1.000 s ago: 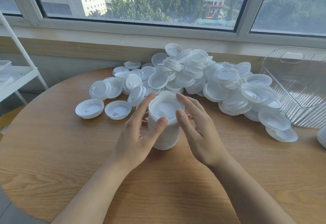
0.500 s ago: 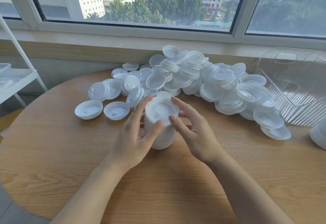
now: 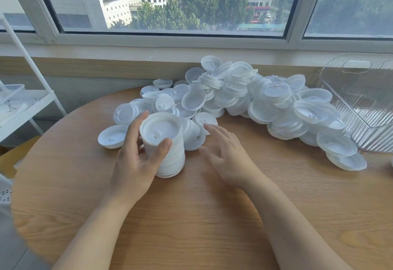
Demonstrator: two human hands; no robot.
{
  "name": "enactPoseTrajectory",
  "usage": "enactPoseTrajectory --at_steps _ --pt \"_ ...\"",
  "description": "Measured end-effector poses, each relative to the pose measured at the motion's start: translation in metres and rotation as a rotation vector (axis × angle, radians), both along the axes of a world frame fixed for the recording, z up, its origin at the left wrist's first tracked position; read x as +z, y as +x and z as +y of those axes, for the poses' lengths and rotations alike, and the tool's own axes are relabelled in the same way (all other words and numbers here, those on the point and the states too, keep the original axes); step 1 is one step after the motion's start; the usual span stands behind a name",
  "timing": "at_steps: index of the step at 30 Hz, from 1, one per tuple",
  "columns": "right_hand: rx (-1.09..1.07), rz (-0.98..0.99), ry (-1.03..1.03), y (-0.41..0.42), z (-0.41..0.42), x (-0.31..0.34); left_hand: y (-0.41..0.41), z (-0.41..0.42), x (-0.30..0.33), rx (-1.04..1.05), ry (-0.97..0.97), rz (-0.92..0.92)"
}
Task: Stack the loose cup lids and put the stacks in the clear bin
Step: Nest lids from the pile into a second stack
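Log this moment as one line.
left hand: grips lid stack | right hand: open, off stack | clear bin: no stack visible

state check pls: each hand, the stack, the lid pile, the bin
left hand: grips the stack, thumb on the near side, fingers on the far side
right hand: open, fingers straight, beside the stack, holds nothing
stack: upright on the table, leans slightly
lid pile: loose, unsorted, some lids upside down
bin: on the table by the pile, no lids seen inside

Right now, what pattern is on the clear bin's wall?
Fine parallel ribs on the clear bin, seen in the head view.
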State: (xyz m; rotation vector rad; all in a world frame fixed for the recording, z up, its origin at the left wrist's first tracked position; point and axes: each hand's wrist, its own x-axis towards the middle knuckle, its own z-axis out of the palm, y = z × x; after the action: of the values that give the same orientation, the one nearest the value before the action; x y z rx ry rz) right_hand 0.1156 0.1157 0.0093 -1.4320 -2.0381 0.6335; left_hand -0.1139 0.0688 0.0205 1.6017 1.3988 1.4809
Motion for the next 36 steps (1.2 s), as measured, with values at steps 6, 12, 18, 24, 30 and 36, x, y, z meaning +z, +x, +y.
enactPoseTrajectory --at_steps 6,12,18,24,30,36 --pt "0.045 -0.091 0.025 -0.017 0.005 -0.008 -0.012 0.004 0.000 0.075 0.018 0.007" --pt "-0.016 -0.057 0.033 -0.021 0.010 -0.013 -0.013 0.006 -0.005 0.069 0.015 0.040" --pt "-0.010 -0.067 0.000 -0.022 0.007 -0.011 -0.013 0.006 -0.005 0.062 0.007 0.034" --pt "-0.029 0.004 -0.026 -0.024 0.007 -0.013 -0.013 0.005 -0.005 0.048 -0.006 0.045" --pt "-0.127 0.069 0.005 -0.018 0.003 -0.006 -0.007 0.005 -0.004 0.000 -0.007 0.021" --pt "-0.267 0.191 0.202 -0.004 -0.006 0.006 0.007 0.001 -0.002 -0.066 -0.015 0.050"
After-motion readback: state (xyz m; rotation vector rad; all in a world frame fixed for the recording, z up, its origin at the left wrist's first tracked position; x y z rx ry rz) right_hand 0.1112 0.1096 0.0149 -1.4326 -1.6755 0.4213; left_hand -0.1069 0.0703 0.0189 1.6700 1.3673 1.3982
